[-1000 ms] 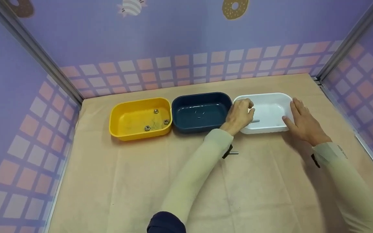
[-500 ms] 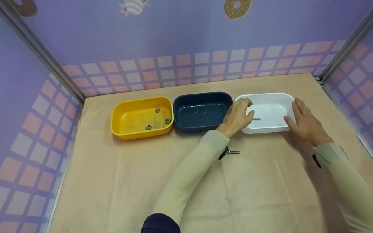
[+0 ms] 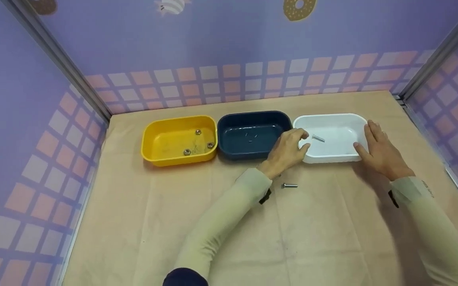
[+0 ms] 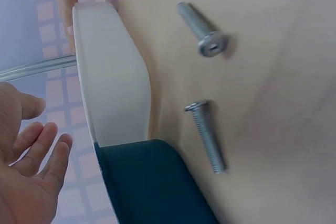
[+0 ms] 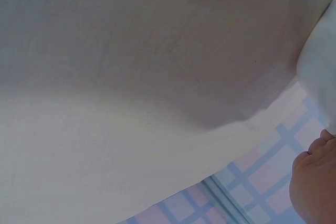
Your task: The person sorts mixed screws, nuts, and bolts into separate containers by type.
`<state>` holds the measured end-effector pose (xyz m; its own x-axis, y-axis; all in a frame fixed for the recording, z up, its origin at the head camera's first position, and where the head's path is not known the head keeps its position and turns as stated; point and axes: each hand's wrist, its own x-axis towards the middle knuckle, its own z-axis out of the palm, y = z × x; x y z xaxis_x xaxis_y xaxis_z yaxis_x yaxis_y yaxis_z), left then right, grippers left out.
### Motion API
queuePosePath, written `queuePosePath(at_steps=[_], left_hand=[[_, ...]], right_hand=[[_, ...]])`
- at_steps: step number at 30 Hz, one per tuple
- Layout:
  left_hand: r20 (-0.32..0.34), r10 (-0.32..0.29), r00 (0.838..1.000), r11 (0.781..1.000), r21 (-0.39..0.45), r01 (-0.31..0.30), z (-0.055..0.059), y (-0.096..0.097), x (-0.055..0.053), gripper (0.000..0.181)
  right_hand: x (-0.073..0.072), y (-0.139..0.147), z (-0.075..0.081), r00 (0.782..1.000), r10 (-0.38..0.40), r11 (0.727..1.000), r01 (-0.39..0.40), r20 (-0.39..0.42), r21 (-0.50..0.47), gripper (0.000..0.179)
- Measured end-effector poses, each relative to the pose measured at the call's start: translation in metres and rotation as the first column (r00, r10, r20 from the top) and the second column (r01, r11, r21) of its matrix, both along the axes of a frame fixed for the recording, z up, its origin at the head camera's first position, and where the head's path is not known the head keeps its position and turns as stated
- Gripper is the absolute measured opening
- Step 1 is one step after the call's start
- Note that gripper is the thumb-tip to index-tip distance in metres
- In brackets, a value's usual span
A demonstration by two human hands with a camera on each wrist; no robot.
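In the head view my left hand (image 3: 286, 151) hovers over the left end of the white bin (image 3: 334, 157), fingers loosely bent and holding nothing; the left wrist view shows the gap between thumb and fingertips. A silver bolt (image 3: 318, 138) lies on the bin's floor, just right of that hand. My right hand (image 3: 386, 153) rests against the bin's right wall with straight fingers. Two more bolts lie on the cloth in front: one bolt (image 4: 202, 29) and a second bolt (image 4: 207, 136) in the left wrist view. My left wrist mostly hides one of them in the head view.
A dark blue bin (image 3: 255, 155) touches the white one's left side. Left of it stands a yellow bin (image 3: 179, 162) holding several items, among them a nut (image 3: 187, 152). Patterned walls (image 3: 229, 35) enclose the cloth-covered table (image 3: 213, 222) at back and sides.
The bolt by my left fingers has come free and lies in the white bin. My left hand has drawn slightly back from it, uncovering a bolt on the cloth. The right hand stays at the bin.
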<state>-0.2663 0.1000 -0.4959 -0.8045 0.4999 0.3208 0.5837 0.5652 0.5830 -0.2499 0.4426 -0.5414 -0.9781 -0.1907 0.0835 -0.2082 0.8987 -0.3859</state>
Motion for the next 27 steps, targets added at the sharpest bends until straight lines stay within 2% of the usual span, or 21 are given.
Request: queuePosePath(at_steps=[5, 11, 19, 27], left_hand=[[0.010, -0.027, 1.000, 0.998, 0.065, 0.026, -0.006, -0.012, 0.009, 0.024], [0.053, -0.047, 0.997, 0.987, 0.157, 0.038, -0.010, -0.027, 0.018, 0.025], [0.051, -0.052, 0.997, 0.993, 0.111, 0.047, -0.022, -0.046, 0.029, 0.024], [0.085, -0.083, 0.993, 0.994, 0.078, 0.076, -0.034, -0.064, 0.031, 0.026]], right_hand=[[0.001, 0.001, 0.001, 1.000, -0.004, 1.000, 0.004, 0.017, -0.010, 0.086], [0.001, 0.003, 0.002, 1.000, -0.018, 1.000, 0.018, 0.009, 0.012, 0.086], [0.001, 0.002, 0.000, 1.000, -0.011, 1.000, 0.011, 0.006, 0.026, 0.086], [0.000, 0.001, -0.001, 1.000, 0.005, 1.000, -0.005, 0.000, 0.018, 0.086]])
